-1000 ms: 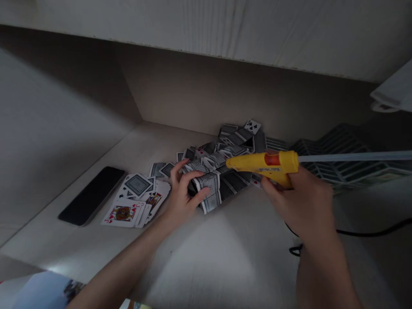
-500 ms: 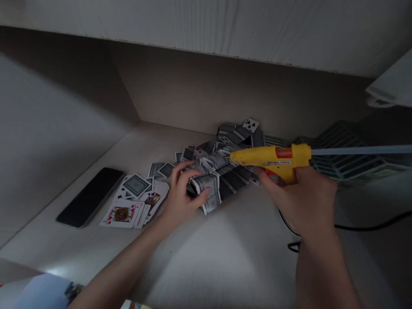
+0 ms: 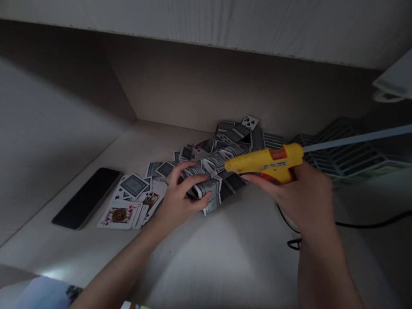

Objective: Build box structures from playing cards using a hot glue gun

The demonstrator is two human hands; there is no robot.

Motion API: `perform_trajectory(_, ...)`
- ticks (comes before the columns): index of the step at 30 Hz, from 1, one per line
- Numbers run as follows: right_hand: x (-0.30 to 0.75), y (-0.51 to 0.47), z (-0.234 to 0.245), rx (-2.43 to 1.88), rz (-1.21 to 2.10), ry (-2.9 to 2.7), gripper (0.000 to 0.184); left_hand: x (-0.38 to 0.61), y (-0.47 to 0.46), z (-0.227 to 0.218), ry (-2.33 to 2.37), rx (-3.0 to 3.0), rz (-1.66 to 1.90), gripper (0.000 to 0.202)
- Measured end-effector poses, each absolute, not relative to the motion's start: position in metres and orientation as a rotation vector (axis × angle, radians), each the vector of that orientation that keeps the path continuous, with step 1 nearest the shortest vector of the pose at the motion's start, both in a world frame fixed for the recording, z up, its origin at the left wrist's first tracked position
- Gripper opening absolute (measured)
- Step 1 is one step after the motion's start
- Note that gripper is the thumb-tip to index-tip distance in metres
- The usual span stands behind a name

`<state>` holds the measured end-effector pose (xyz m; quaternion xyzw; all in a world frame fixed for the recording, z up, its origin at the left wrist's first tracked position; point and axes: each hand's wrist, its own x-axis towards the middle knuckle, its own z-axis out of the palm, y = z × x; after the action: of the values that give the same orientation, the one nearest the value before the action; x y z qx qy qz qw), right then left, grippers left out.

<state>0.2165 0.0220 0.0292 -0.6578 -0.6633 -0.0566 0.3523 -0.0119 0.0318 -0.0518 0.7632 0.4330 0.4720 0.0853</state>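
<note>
the right hand (image 3: 304, 198) clasps the yellow glue gun (image 3: 254, 161), now tilted, its nozzle slightly nearer and further left. the left hand (image 3: 178, 204) still pinches the folded cards (image 3: 213, 187).

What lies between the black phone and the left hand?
In the head view, loose playing cards, including a jack of hearts, lie between the phone and left hand.
</note>
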Motion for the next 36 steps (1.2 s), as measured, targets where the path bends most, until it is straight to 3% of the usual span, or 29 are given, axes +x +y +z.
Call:
perform_trajectory(5,0.220,0.028,0.030,-1.706,0.471,-1.508,0.045,-0.013,0.031,-0.054,1.256,2.305,1.406,0.030)
perform_trajectory(9,0.227,0.032,0.027,-1.371,1.036,-1.429,0.029,-0.014,0.032,-0.055,1.306,2.289,1.409,0.031)
perform_trajectory(15,0.229,0.031,0.026,-1.159,1.372,-1.386,0.029,-0.014,0.032,-0.054,1.324,2.290,1.428,0.029)
perform_trajectory(21,0.224,0.033,0.024,-1.112,1.324,-1.339,0.018,-0.014,0.031,-0.054,1.320,2.275,1.422,0.028)
perform_trajectory(36,0.224,0.028,0.034,-1.517,0.727,-1.267,0.038,-0.015,0.031,-0.054,1.327,2.240,1.406,0.023)
